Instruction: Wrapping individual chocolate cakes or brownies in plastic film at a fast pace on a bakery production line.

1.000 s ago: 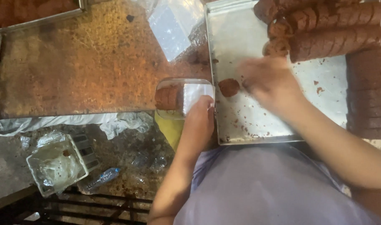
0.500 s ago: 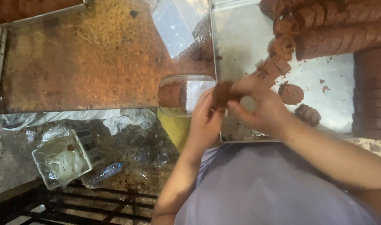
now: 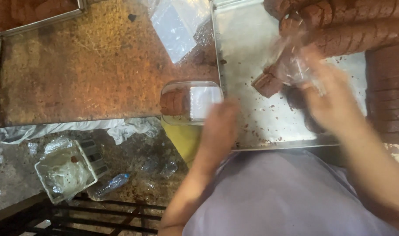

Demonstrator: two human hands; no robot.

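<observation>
On the rust-brown table (image 3: 77, 74), the biggest thing at work is a steel baking tray (image 3: 247, 48), its bare floor scattered with crumbs and its far and right sides lined with rows of brown round biscuits (image 3: 361, 39) stood on edge. Next in size, the right hand (image 3: 335, 102) hovers over the tray's middle, blurred, its fingers closed on a thin clear plastic wrapper (image 3: 295, 65); a short stack of biscuits (image 3: 267, 84) lies on the tray just beside it, touching the wrapper's edge as far as the blur allows. Smaller, the left hand (image 3: 219, 126) sits at the tray's near-left corner, too smeared to tell whether its fingers are spread or curled, and it seems to hold nothing. Just beside it stands 1 clear plastic tub (image 3: 190, 102), 1 row of biscuits already inside at its left.

Judging from this, the step in hand is sleeving a stack for the tub. The next move calls for steadying the loose stack with both hands so the pieces stay aligned while the wrapper goes round them.
</observation>
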